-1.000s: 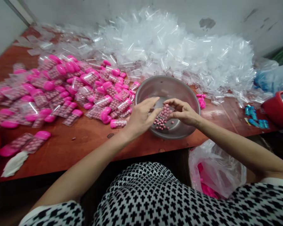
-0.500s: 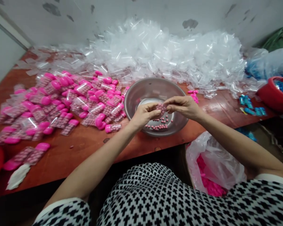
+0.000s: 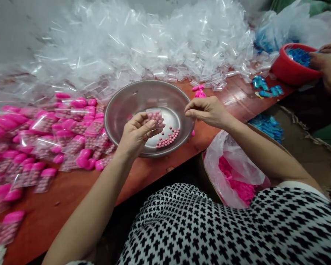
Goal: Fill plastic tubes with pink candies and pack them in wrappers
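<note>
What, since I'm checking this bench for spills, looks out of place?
Small pink pieces lie on the wooden table right of the steel bowl, apart from the heap of pink-capped packs left of it, so they look stray. The loose pink tablets sit in the bowl.

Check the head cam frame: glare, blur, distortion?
Head view: glare on the steel bowl and the glossy table; the pink-capped packets at lower left look soft; wide-angle bending stretches the edges, and the clear bags wash out bright.
</note>
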Demonstrator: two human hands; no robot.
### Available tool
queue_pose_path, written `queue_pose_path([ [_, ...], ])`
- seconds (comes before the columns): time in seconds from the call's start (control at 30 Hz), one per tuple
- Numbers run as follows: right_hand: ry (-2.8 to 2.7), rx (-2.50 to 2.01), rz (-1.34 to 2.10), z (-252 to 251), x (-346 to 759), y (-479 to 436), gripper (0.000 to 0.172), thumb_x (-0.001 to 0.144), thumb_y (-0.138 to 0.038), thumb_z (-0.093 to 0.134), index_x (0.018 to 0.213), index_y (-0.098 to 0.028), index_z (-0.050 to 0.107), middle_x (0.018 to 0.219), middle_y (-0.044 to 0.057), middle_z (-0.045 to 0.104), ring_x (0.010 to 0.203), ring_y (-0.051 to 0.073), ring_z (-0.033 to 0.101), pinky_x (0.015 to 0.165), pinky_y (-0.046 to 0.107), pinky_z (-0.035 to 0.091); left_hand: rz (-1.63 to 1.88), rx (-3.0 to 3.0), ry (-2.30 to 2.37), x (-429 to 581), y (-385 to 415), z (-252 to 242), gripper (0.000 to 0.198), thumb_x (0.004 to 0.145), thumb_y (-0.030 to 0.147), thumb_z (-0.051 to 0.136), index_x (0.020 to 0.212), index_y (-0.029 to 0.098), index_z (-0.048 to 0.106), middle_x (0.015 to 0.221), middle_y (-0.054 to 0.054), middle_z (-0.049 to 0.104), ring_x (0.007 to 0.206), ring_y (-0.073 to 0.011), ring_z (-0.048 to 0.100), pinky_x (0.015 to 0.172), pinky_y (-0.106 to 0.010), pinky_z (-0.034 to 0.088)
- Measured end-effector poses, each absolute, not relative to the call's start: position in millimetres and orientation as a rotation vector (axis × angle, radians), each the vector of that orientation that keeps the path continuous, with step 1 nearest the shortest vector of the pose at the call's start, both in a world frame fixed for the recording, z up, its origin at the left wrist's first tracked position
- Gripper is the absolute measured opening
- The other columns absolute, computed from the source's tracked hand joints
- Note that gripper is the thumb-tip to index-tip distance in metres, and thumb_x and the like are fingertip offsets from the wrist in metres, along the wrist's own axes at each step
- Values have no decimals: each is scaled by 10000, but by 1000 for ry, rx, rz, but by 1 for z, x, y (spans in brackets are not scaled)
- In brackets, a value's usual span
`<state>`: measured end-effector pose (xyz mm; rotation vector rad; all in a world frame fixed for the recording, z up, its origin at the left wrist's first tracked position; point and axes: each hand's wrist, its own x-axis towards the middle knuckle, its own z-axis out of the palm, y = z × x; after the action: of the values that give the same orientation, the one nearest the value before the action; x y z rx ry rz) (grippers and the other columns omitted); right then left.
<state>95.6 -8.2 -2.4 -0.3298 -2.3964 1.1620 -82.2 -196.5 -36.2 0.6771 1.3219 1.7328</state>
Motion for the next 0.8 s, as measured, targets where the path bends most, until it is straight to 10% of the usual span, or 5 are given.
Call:
queue_pose_path([
  [0.4, -2859, -1322, 417, -83, 87, -21, 354, 942, -342, 468, 1193, -156, 633, 1197, 184, 689, 1056, 302, 677, 822, 350, 507, 1663, 528, 1333, -81, -199, -31, 281, 714, 255, 767, 976, 165, 724, 886, -55, 745, 774, -182, 739, 691, -259, 615],
  [0.6, -2801, -1203, 490, -86, 93, -6, 305, 912, -284, 509, 1106, -120, 677, 1128, 208, 710, 1011, 325, 690, 854, 421, 524, 1603, 421, 1300, -78, -197, -26, 502, 885, 594, 552, 988, 121, 688, 889, -113, 745, 794, -207, 743, 693, -289, 609],
  [0.8, -1983, -739, 1086, -52, 109, 2, 367, 887, -425, 596, 1169, -193, 622, 943, 60, 731, 742, 169, 691, 719, 326, 573, 1585, 447, 1221, -79, -197, -29, 500, 886, 573, 582, 996, 96, 683, 836, -120, 734, 784, -212, 739, 713, -314, 612],
])
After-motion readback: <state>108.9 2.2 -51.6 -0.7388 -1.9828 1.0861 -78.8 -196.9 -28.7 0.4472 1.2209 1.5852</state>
